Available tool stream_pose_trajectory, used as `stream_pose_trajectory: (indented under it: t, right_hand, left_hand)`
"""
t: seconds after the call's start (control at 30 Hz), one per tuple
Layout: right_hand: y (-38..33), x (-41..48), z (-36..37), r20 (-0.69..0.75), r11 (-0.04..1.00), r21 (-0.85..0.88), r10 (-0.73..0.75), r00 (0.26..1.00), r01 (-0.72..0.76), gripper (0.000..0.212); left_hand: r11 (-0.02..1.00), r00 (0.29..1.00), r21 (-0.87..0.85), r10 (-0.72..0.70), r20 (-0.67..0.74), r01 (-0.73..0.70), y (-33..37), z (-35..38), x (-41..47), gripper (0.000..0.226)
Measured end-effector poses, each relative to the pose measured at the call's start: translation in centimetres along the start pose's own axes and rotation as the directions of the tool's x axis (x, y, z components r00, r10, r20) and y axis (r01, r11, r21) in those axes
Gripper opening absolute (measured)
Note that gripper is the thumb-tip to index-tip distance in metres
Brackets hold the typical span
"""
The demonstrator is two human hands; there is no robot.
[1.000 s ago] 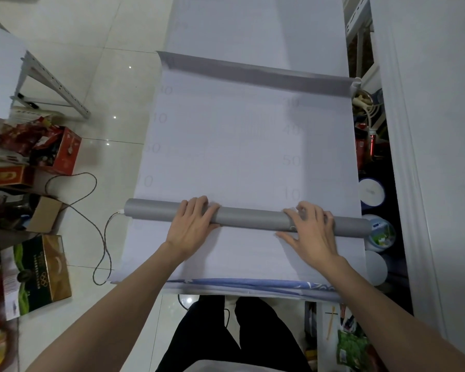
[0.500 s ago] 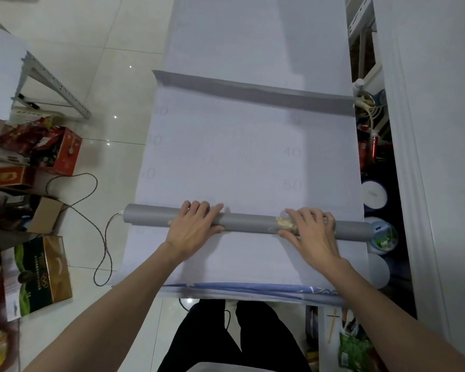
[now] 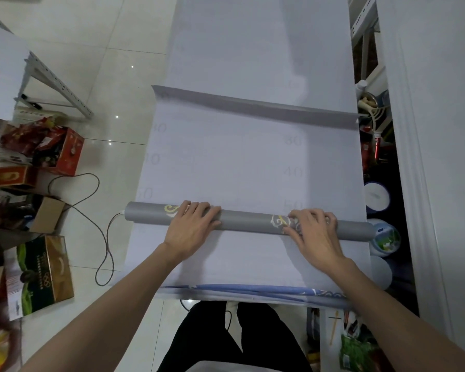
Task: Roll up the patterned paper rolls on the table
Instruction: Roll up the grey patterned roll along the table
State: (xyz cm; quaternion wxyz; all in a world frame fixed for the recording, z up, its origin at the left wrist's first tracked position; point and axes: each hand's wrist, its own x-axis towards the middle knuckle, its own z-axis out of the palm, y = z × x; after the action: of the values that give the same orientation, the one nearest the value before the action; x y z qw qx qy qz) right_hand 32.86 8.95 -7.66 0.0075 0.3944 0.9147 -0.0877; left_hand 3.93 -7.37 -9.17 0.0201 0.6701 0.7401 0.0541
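A grey paper roll [image 3: 249,222] with gold and white swirl patterns lies across the table, its pale sheet [image 3: 239,157] spread out beyond it, white back side up with faint numbers. The sheet's far edge [image 3: 253,106] is curled up grey. My left hand [image 3: 192,224] lies palm down over the roll left of the middle. Over the roll's right part, my right hand [image 3: 313,233] presses with fingers curved. Another blue patterned sheet [image 3: 253,289] lies under the near edge.
The long white table [image 3: 253,44] runs away from me. On the floor at the left are cardboard boxes [image 3: 42,272], red packages [image 3: 62,151] and a looping cable [image 3: 102,229]. Round tubs [image 3: 376,196] and clutter fill the narrow gap by the white wall at right.
The roll has turned under my hands, and gold patterns now show on it. The sheet's far curled edge has come closer to me.
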Motion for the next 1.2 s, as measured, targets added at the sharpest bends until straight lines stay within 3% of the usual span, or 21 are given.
stream_pose_trajectory:
  t: [0.23, 0.37, 0.47, 0.6, 0.77, 0.87, 1.0, 1.2]
  right_hand:
    - [0.4, -0.2, 0.5, 0.083, 0.996, -0.078, -0.036, 0.996, 0.042, 0.057]
    - [0.2, 0.1, 0.0, 0.066, 0.998, -0.066, -0.019, 0.998, 0.024, 0.046]
    - [0.1, -0.2, 0.4, 0.060, 1.000, -0.024, 0.014, 0.998, -0.012, 0.040]
    - [0.4, -0.6, 0.4, 0.054, 0.999, -0.026, -0.026, 0.998, 0.027, 0.054]
    - [0.5, -0.1, 0.2, 0.065, 1.000, -0.018, 0.004, 0.998, -0.003, 0.049]
    - [0.6, -0.3, 0.8, 0.058, 1.000, 0.009, 0.005, 0.998, -0.005, 0.046]
    - [0.5, -0.3, 0.8, 0.051, 0.998, -0.043, -0.048, 0.998, 0.051, 0.059]
    - [0.6, -0.2, 0.7, 0.030, 1.000, -0.021, 0.001, 1.000, 0.000, 0.044]
  left_hand:
    - [0.997, 0.997, 0.074, -0.019, 0.077, 0.013, 0.3, -0.5, 0.4, 0.059]
    - [1.000, 0.995, 0.030, 0.002, 0.101, -0.005, 0.0, -0.7, 0.3, 0.050]
    - [0.998, 0.997, 0.057, 0.006, 0.081, -0.010, 0.2, -0.6, 0.0, 0.057]
    - [0.996, 0.999, 0.092, 0.011, 0.039, -0.015, 0.3, -0.9, -0.1, 0.062]
    - [1.000, 0.995, -0.002, -0.010, 0.095, 0.010, 0.1, -0.9, 0.1, 0.051]
    - [0.998, 0.994, 0.059, -0.035, 0.099, 0.030, 0.3, -0.8, -0.3, 0.060]
    - [0.994, 0.997, 0.112, -0.025, 0.075, 0.016, 0.3, -0.8, -0.1, 0.062]
    - [0.999, 0.996, 0.029, 0.014, 0.092, -0.017, -0.1, -0.6, 0.4, 0.048]
